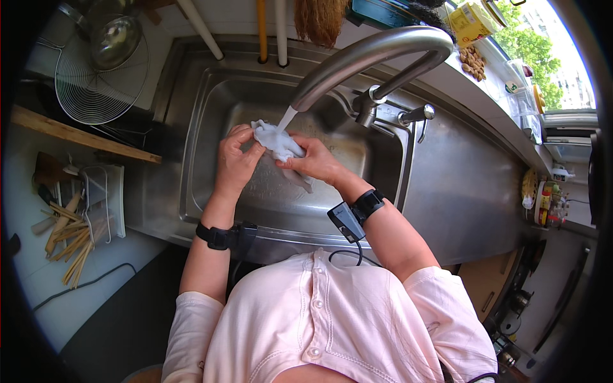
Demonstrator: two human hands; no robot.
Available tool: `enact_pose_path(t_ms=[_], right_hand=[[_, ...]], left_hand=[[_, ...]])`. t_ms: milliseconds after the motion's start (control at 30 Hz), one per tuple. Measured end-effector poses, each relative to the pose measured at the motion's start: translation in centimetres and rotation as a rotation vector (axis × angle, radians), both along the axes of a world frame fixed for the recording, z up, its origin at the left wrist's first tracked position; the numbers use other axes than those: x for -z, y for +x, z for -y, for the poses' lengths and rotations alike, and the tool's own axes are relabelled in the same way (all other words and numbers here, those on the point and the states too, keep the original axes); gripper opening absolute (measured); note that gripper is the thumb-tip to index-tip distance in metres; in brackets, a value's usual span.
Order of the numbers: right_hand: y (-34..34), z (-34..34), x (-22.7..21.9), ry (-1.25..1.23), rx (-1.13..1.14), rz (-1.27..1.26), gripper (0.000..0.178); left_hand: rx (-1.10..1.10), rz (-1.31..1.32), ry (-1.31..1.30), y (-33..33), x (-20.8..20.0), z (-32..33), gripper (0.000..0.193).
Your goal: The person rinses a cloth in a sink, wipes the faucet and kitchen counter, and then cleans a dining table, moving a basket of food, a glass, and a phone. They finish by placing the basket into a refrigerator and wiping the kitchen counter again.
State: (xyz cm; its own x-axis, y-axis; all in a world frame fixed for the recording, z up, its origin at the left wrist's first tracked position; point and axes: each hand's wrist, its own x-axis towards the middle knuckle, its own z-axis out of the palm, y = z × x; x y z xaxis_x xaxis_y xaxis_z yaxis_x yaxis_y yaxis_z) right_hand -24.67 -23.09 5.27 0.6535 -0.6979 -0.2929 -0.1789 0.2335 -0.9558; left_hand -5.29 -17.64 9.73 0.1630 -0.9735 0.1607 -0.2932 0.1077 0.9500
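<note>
Stainless sink [220, 105] under the window [543, 51], steel bench [472, 191] running off at 3 to 4 o'clock (clock centred on the cloth, 12 away from the person).

White cloth [274, 142], or what reads as one, is bunched up over the basin, right under the faucet [348, 65], whose base sits at 2 o'clock. Water stream [286, 119] hits its top edge; below that, water and white fabric blur together.

Both hands closed on it. Left hand [236, 153] pinches from 8 to 9 o'clock, fingers curled, some tips hidden. Right hand [313, 159] grips from 4 o'clock, thumb on the near side, other fingers mostly behind the fabric. Greyish flap [300, 182] trails at 5 o'clock; can't tell if it's the same piece, or whether it touches the basin floor.

Black straps on both wrists; right one carries a grey box [345, 221], cable lost against the shirt.

Wire strainer [96, 89] at 9 to 10, partly covered by a ladle [115, 41]. Chopsticks [70, 239] heaped at 8. Brown bristles [319, 22] at 12 to 1, top cut off. Far rim is too dark to read.
</note>
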Motion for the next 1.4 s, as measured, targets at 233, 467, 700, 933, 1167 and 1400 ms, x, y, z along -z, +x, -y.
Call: enact_pose_path(t_ms=[233, 467, 700, 933, 1167, 1400], right_hand=[[1.3, 0.0, -0.8, -0.548, 0.114, 0.017, 0.061], [0.8, -1.0, -0.4, 0.098, -0.028, 0.046, 0.053], [-0.1, -1.3, -0.6, 0.238, -0.007, 0.011, 0.056], [0.2, -0.6, 1.0, 0.743, 0.379, 0.369, 0.043], [-0.1, 0.7, -2.3, 0.461, 0.402, 0.449, 0.022], [-0.3, 1.3, -3.2, 0.398, 0.634, 0.38, 0.017]], left_hand=[[0.131, -0.093, 0.162, -2.1, -1.6, -0.2, 0.011], [-0.064, -1.113, 0.156, -1.1, -0.7, 0.9, 0.022], [-0.181, -1.203, 0.244, 1.7, 3.3, -0.6, 0.029], [-0.126, -1.16, 0.179, 1.8, 1.7, -1.7, 0.039], [0.157, -0.807, 0.364, 1.6, -0.5, -2.0, 0.055], [0.164, -0.761, 0.299, 2.0, 0.5, -1.7, 0.045]])
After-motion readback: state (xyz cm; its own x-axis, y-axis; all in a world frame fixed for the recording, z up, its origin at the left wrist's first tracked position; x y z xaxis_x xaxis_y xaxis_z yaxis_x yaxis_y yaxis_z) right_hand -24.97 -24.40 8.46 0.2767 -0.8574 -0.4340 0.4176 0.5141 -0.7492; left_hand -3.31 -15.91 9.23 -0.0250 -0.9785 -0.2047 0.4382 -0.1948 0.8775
